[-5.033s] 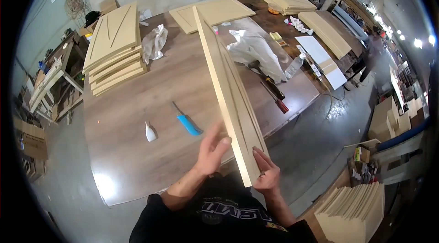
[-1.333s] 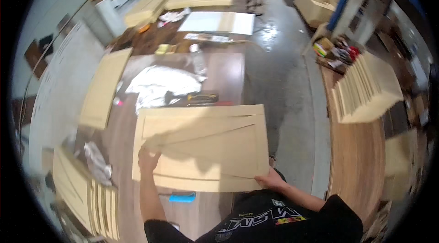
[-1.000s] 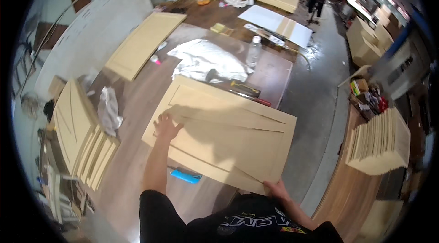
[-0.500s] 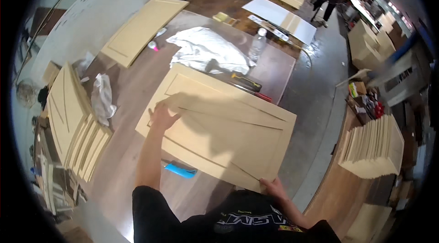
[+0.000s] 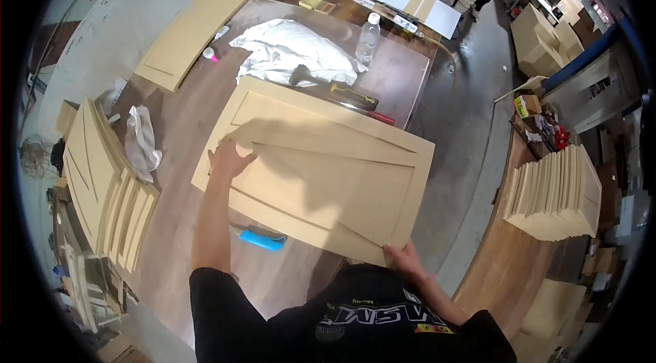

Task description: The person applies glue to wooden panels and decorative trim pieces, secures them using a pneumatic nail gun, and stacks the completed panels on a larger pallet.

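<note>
**Cream framed panel (image 5: 328,178) juts past the worktop (image 5: 191,114)**

The panel's right end reaches out over the floor, so it could tip or drop at that corner if the right hand (image 5: 406,262) loosened. Sliding it away from the body might knock the hammer (image 5: 352,94) just beyond; pulling it nearer could catch the blue-handled tool (image 5: 262,240). The left hand's (image 5: 227,159) fingers are spread wide, laid on the panel's left end. The right fingers pinch its near corner, thumb on top, the undersides hidden.
</note>
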Demonstrator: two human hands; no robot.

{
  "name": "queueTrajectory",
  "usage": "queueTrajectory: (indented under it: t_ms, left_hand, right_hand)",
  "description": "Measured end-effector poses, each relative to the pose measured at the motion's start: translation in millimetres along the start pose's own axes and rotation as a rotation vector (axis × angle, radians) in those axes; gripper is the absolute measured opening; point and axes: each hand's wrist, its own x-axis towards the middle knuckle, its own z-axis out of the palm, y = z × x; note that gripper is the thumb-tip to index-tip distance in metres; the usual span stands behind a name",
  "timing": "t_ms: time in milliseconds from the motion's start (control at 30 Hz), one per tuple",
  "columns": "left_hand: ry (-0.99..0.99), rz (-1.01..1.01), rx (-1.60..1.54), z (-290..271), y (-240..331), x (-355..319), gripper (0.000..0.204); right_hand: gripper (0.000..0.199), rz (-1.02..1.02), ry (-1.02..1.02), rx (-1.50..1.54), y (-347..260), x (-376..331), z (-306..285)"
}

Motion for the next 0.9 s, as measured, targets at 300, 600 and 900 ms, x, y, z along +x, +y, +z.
queueTrajectory:
  t_ms: [300,600,900]
  left_hand:
    - [-0.03,-0.019,-0.021,5,-3,-6,0.087]
    - [0.02,-0.003,0.028,32,-21,12,0.095]
    - [-0.017,-0.011,-0.011,24,-7,8,0.092]
  right_hand:
    - [0.051,-0.025,-0.023,0.031,-13,-9,7]
    - [0.047,-0.036,-0.014,0.084,3,3,2]
    - [0.05,0.001,0.034,0.01,-17,-5,9]
